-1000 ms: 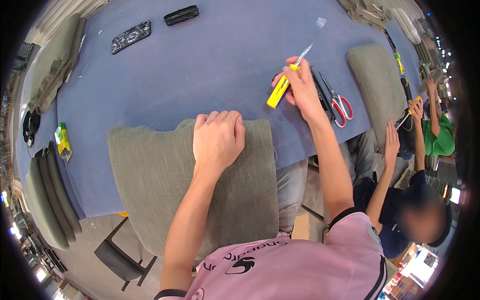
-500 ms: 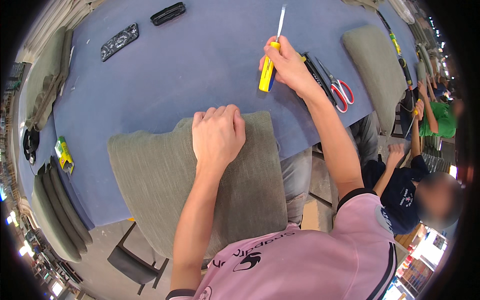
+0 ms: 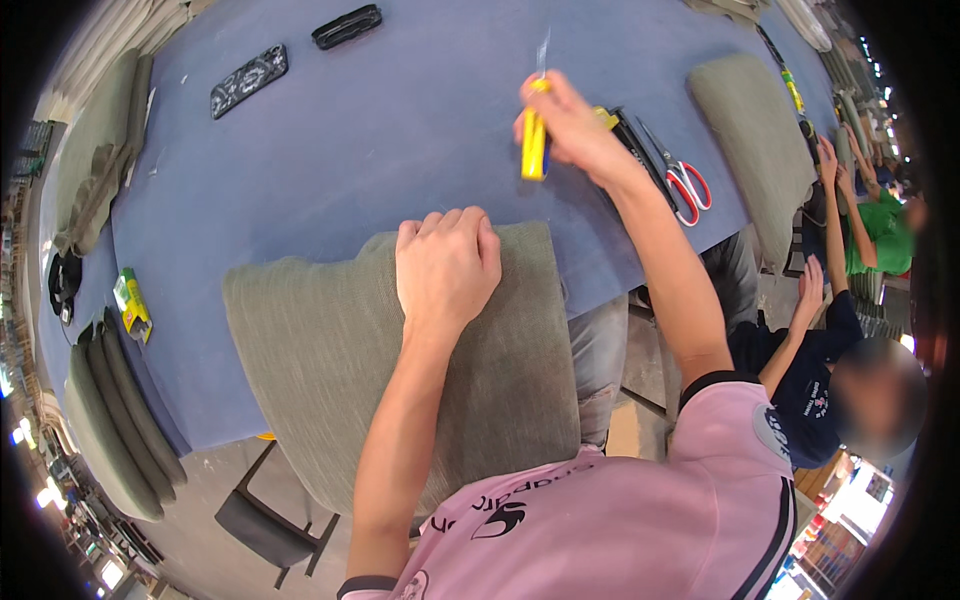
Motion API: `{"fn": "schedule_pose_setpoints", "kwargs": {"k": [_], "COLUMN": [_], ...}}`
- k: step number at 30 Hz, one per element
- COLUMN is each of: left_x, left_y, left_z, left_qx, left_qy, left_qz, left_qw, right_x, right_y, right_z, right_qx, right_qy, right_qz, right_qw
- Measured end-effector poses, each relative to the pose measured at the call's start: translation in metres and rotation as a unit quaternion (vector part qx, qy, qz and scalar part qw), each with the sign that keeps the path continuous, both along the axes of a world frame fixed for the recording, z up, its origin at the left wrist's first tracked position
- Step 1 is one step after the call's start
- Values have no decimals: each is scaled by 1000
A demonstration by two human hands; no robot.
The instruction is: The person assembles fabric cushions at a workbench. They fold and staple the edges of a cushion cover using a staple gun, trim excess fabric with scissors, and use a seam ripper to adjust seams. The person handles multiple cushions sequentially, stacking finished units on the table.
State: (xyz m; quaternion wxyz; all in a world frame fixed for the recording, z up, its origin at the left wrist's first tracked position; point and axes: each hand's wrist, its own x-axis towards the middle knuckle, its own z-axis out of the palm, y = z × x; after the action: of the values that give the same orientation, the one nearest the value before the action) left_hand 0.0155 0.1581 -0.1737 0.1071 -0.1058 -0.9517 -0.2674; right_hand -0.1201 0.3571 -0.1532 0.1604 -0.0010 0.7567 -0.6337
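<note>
A grey-green fabric cushion (image 3: 330,340) lies across the table's near edge and toward my body. My left hand (image 3: 448,270) rests on its far part, fingers curled down over the edge and fingertips hidden. Above the table to the right, my right hand (image 3: 575,130) is closed round the yellow and blue handle of a screwdriver (image 3: 535,150). Its thin metal shaft points away from me and is blurred. Close to the right hand lie a long black tool with a yellow end (image 3: 632,140) and scissors (image 3: 685,185) with red and white handles.
On the blue table (image 3: 330,170) are a patterned phone-shaped object (image 3: 249,81), a black case (image 3: 347,27) and a yellow-green packet (image 3: 131,305). More cushions (image 3: 755,140) lie at the right and left edges. Co-workers (image 3: 815,390) stand at right; a black chair (image 3: 265,525) is below left.
My right hand has moved slightly, and the screwdriver's shaft has swung left and blurred. My left hand stays on the cushion. The co-worker at right has raised both hands.
</note>
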Motion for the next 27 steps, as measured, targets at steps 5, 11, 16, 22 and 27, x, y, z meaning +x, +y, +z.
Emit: {"fn": "schedule_pose_setpoints", "kwargs": {"k": [5, 11, 16, 22, 27], "left_x": [-1, -1, 3, 0, 0], "left_y": [0, 1, -1, 0, 2], "left_z": [1, 0, -1, 2, 1], "left_qx": [-16, -12, -8, -9, -16], "left_qy": [-21, -16, -19, -22, -16], "left_qz": [-1, -9, 3, -1, -13], "left_qw": [1000, 1000, 1000, 1000, 1000], "right_x": [23, 29, 5, 10, 30], "right_y": [-11, -18, -8, -6, -11], "right_z": [-6, -33, 6, -11, -40], "right_qx": [26, -12, -27, -9, 38], "right_qy": [-68, 2, 7, -12, 31], "right_qz": [115, 174, 35, 58, 141], "right_qw": [991, 985, 999, 998, 989]}}
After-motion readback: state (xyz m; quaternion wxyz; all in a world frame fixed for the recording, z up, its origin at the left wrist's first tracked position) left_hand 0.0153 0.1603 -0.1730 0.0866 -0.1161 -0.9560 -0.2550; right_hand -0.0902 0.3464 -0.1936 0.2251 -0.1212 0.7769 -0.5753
